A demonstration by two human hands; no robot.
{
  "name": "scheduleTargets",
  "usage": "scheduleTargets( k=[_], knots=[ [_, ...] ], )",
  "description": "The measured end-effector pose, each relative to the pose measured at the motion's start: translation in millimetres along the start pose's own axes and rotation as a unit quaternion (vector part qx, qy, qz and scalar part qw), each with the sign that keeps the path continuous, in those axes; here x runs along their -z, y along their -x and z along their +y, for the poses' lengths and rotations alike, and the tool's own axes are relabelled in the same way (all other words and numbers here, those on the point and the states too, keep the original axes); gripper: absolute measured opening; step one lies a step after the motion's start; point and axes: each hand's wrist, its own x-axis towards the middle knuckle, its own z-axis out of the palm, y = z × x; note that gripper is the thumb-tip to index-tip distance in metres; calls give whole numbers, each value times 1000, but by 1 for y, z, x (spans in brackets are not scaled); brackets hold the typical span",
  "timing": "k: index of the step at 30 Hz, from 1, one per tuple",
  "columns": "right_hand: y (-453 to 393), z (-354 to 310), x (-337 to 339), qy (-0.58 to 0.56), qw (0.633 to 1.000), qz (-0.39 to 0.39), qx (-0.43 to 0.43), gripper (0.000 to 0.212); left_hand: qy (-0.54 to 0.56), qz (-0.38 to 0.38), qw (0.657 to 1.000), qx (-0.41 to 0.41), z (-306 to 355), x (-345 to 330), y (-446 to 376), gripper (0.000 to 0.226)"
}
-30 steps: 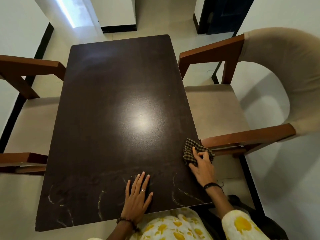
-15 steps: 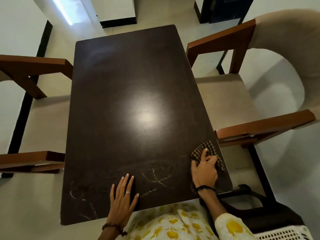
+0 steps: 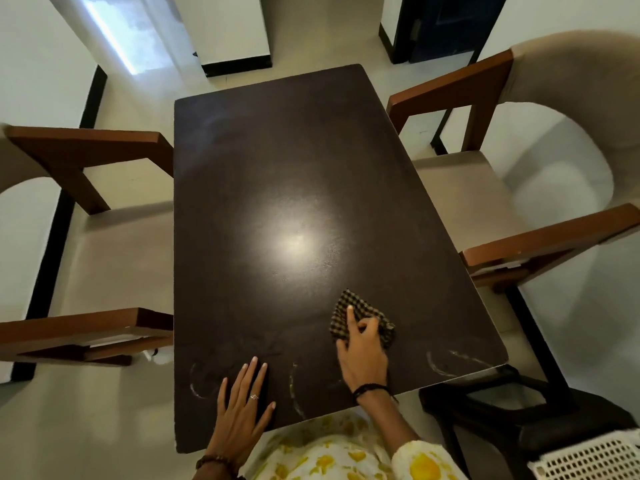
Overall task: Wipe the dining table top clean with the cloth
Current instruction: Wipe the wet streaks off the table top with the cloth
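Lying bunched on the dark dining table top (image 3: 277, 161) toward its near right part, the checked cloth (image 3: 349, 306) is pinned under the right hand (image 3: 363, 351), fingers curled into it. Left hand (image 3: 242, 410) rests flat, fingers spread, holding nothing, between pale curved smears (image 3: 296, 393).

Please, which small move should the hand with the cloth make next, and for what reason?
Probably slide the right hand and checked cloth toward the near right corner of the table, where pale curved streaks remain. More streaks lie beside the flat left hand, so that patch could follow.
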Motion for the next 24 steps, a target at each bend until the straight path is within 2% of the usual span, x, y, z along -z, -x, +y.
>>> scheduleTargets(
  k=[6,11,14,19,24],
  knots=[
    [-12,36,24,-13,988,71,-134,63,13,1,1000,-1,-37,5,3,66],
    [-8,-2,2,23,979,101,-173,65,-2,-19,1000,14,-57,0,8,69],
    [7,-44,-25,46,988,69,-129,65,-14,-26,1000,9,-56,1,6,70],
    [41,-111,-71,76,996,-34,-15,67,24,-15,1000,6,-60,0,8,73],
    [44,-101,-59,98,991,-73,53,64,90,8,995,51,-77,5,13,75]
  ],
)
